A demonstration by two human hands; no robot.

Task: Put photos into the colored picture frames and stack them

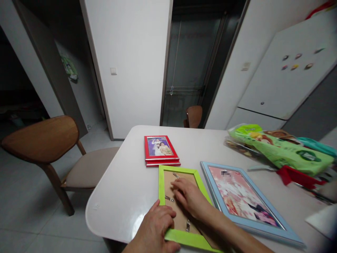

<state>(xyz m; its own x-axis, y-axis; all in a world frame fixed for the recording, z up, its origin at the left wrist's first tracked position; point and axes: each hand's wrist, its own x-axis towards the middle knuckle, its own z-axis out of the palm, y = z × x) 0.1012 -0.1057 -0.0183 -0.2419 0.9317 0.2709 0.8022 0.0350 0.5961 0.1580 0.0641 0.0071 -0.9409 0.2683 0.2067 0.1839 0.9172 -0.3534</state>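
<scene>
A green picture frame (162, 182) lies face down on the white table (126, 182), its brown backing board and metal clips showing. My left hand (155, 226) rests on the frame's near left corner, fingers curled over the edge. My right hand (191, 198) lies on the backing board, fingertips pressed near a clip at the left side. A blue picture frame (244, 200) with a photo lies face up just to the right. Red picture frames (160, 149), two stacked, sit beyond the green one.
Green snack bags (279, 149) and a red object (297, 175) are piled at the table's right. A wooden chair (50, 151) stands left of the table, another chair back (194, 116) at the far side. A white fridge with magnets (284, 73) stands to the right.
</scene>
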